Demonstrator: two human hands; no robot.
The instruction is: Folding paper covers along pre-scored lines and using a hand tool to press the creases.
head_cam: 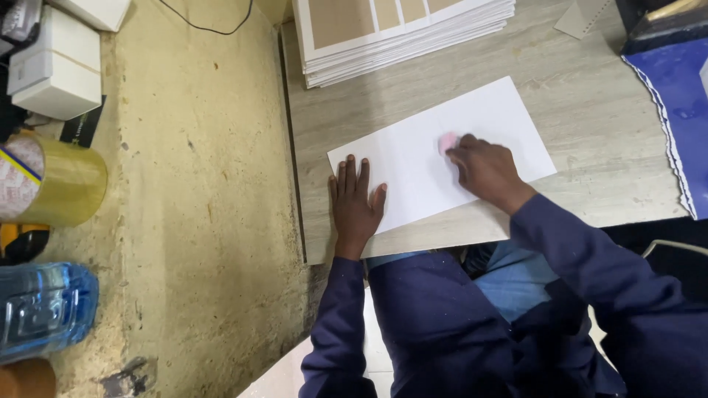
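Note:
A white sheet of paper lies flat on a pale wood-grain tabletop. My left hand rests flat on the sheet's near left corner, fingers together and pointing away. My right hand sits on the middle of the sheet, its fingers closed around a small pink eraser that pokes out at the fingertips and touches the paper. Both arms wear dark blue sleeves.
A stack of white and tan printed sheets lies at the table's far edge. Blue scalloped paper lies at the right. Left of the table a yellowish ledge holds a tape roll, white boxes and a blue plastic bottle.

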